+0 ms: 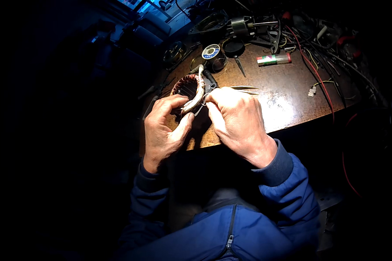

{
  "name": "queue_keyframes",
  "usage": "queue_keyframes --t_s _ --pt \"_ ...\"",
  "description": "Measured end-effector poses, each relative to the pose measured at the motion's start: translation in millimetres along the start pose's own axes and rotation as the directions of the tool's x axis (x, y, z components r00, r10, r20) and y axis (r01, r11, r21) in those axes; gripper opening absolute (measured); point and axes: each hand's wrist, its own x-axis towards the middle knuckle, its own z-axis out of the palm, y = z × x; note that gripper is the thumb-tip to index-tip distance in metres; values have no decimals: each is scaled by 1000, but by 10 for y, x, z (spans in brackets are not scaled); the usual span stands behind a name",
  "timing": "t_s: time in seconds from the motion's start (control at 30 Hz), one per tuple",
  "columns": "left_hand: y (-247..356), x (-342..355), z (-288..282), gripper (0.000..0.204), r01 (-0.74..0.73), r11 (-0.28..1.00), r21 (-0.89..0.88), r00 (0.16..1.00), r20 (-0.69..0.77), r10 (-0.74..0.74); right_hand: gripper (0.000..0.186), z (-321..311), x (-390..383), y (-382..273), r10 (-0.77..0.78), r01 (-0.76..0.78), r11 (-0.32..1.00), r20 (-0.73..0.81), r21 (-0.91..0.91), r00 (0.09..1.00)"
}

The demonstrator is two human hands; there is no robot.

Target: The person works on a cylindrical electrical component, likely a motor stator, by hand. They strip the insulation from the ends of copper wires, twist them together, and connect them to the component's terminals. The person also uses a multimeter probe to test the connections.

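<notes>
A motor stator (186,87), a ring with reddish copper windings inside, stands on the table's near left part. A whitish wrapped wire bundle (200,87) curves along its right edge. My left hand (164,130) holds the stator's near side, with thumb and fingers curled around the wrapped bundle's lower end. Close to its right side, my right hand (239,122) is closed in a pinch on a thin pale cord (199,110) by the bundle. Pale slender strips (247,88) show behind the right hand; how they connect is hidden.
On the wooden table (300,100) lie a solder spool (211,51), a round black container (233,47), a pointed tool (239,66) and a clear tube with red ends (274,59). A motor rotor (242,26) lies at the back. Tangled wires and a red cable (311,65) cover the right side.
</notes>
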Motion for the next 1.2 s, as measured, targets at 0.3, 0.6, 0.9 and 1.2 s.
queue_keyframes --t_s 0.3,0.6,0.9,1.2 --pt "-59 -2 -3 25 61 993 -102 994 101 -51 11 -64 65 97 6 -14 996 94 90 996" --pt "-168 204 -231 14 120 973 -199 974 215 -77 17 -17 230 172 33 -79 963 179 258 983" --pt "-152 73 -153 35 134 967 -219 972 218 -85 21 -68 144 264 87 -153 952 244 265 966" --pt "-161 -109 70 68 -320 927 197 947 55 316 21 -44 76 291 97 -182 908 234 378 967"
